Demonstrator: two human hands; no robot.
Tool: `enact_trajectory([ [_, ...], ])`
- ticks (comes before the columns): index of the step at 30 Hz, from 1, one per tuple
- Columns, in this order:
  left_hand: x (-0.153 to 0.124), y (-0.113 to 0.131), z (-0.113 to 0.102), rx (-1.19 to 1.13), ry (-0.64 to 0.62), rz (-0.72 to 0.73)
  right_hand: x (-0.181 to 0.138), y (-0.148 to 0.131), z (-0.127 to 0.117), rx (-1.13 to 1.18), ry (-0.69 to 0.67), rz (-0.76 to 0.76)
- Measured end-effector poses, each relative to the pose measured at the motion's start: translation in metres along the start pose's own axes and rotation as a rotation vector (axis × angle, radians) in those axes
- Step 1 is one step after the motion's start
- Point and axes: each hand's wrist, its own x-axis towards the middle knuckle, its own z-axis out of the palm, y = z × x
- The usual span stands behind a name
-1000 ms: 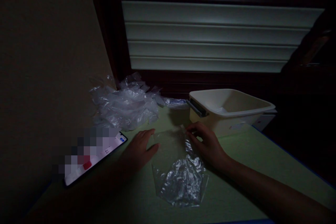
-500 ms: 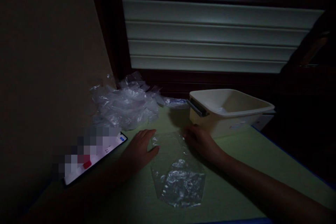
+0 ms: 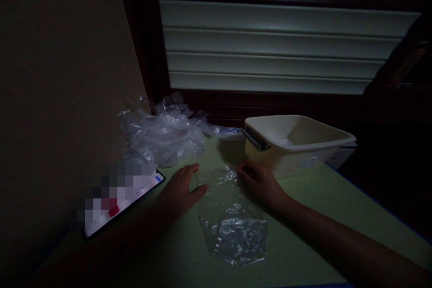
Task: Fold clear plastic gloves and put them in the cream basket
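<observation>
A clear plastic bag (image 3: pixel 239 234) lies flat on the green table top (image 3: pixel 297 252), its nearer part crinkled and shiny. At the bag's upper left edge is my left hand (image 3: pixel 182 191), thumb and fingers spread apart, resting by the film. My right hand (image 3: pixel 258 182) is closed in a pinch at the bag's upper right corner, where the film bunches up a little. Behind my left hand a heap of crumpled clear plastic bags (image 3: pixel 165 135) is piled against the wall.
A cream plastic bin (image 3: pixel 280 157) with a grey handle stands just beyond my right hand, with something pale inside. A phone (image 3: pixel 124 207) with a lit, partly blurred screen lies left of my left hand. Dark panelling with pale slats (image 3: pixel 270 49) rises behind the table.
The plastic bag has shifted slightly right, and its upper right corner has gathered up by my right hand. My left hand has barely moved.
</observation>
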Motion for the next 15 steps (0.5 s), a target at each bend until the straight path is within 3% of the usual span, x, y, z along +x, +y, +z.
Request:
enact_trajectory([
  [8, 0.004, 0.0, -0.003, -0.169, 0.018, -0.153, -0.004, -0.007, -0.005, 0.18, 0.096, -0.012],
  [15, 0.008, 0.004, -0.011, -0.224, -0.082, -0.086, -0.006, -0.008, -0.006, 0.264, 0.063, 0.019],
])
